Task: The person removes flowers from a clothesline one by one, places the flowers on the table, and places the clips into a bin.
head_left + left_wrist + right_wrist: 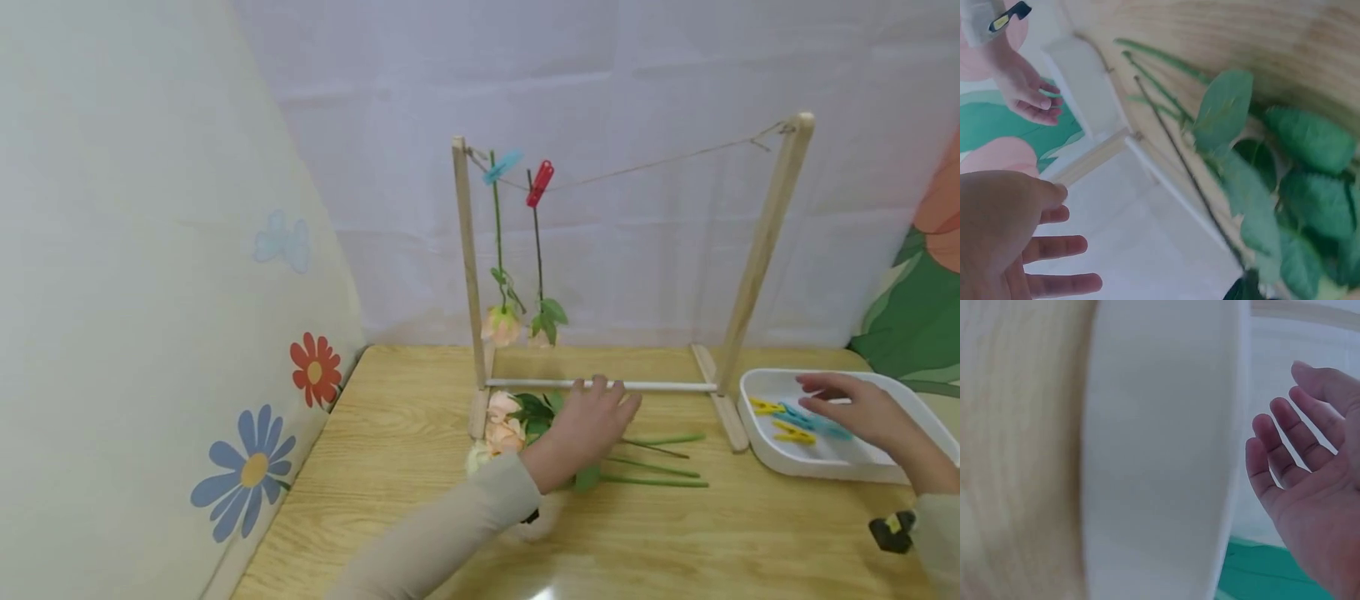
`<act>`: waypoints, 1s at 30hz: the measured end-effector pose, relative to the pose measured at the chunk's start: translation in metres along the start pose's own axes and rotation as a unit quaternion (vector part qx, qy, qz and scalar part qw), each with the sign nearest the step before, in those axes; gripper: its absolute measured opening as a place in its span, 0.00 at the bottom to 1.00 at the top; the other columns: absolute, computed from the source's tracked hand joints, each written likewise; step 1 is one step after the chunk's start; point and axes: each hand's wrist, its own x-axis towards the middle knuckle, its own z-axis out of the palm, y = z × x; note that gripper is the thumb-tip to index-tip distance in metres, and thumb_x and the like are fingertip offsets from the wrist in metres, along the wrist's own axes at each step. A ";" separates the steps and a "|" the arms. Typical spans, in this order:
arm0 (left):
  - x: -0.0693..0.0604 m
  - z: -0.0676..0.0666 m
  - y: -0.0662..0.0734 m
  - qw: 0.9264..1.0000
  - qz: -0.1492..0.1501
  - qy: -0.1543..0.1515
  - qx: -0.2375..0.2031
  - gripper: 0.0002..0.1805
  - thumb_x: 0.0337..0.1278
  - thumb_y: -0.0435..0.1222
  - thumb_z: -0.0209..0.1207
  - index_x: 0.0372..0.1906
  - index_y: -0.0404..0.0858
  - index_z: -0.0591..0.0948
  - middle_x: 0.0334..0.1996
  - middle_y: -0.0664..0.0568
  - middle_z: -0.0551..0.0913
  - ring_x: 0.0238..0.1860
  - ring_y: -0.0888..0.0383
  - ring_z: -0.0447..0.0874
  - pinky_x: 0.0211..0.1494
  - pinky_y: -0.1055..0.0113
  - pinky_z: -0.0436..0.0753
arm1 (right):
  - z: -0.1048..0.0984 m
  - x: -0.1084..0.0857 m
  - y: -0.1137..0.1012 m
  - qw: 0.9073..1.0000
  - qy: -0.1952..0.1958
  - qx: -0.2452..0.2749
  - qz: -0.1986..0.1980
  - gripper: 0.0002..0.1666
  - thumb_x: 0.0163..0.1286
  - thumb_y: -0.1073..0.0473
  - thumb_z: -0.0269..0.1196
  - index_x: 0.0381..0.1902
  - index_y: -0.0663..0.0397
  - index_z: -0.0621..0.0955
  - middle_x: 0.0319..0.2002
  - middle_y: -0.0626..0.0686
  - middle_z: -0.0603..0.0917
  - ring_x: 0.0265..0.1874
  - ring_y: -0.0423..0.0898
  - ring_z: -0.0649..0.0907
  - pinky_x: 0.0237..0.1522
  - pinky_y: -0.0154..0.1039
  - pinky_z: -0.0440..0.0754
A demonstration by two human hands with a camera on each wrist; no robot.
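Note:
Over the pile of cut roses [506,435] my left hand [588,429] hovers with fingers spread; the left wrist view shows it apart from the leaves [1225,109] and holding nothing. My right hand [862,410] is above the white tray [761,446], its fingers relaxed and nothing between them. Yellow clothespins [793,433] and blue clothespins [828,427] lie in that tray. Two roses hang head down from a string [645,168]: one rose [501,325] by a blue clothespin [502,167], the other rose [551,321] by a red clothespin [540,184].
A wooden frame with a left post [468,267], a right post [765,250] and a white crossbar [667,387] stands on the wooden table [405,433]. Its right foot [720,400] is close to the tray. A flower-decorated wall [255,333] borders the table's left side.

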 end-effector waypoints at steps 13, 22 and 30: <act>-0.007 -0.021 -0.054 0.985 -0.063 0.157 -0.034 0.20 0.75 0.53 0.51 0.61 0.48 0.76 0.57 0.52 0.80 0.54 0.50 0.81 0.54 0.56 0.86 | -0.023 0.012 -0.058 0.994 0.036 0.094 -0.044 0.33 0.78 0.50 0.58 0.69 0.69 0.71 0.53 0.51 0.85 0.40 0.13 0.71 0.37 0.19 0.75; -0.009 -0.026 -0.091 0.967 -0.099 0.230 -0.042 0.22 0.69 0.49 0.59 0.62 0.45 0.78 0.60 0.47 0.81 0.57 0.44 0.82 0.56 0.52 0.85 | -0.042 0.023 -0.106 0.977 0.036 0.181 -0.104 0.26 0.79 0.54 0.57 0.68 0.63 0.73 0.49 0.26 0.81 0.46 0.22 0.79 0.44 0.17 0.75; -0.011 -0.030 -0.116 0.963 -0.140 0.224 -0.057 0.25 0.69 0.47 0.59 0.65 0.42 0.76 0.63 0.43 0.79 0.60 0.42 0.80 0.53 0.51 0.87 | -0.051 0.037 -0.146 0.967 0.053 0.222 -0.113 0.25 0.78 0.54 0.58 0.68 0.58 0.74 0.49 0.27 0.83 0.48 0.27 0.82 0.48 0.17 0.75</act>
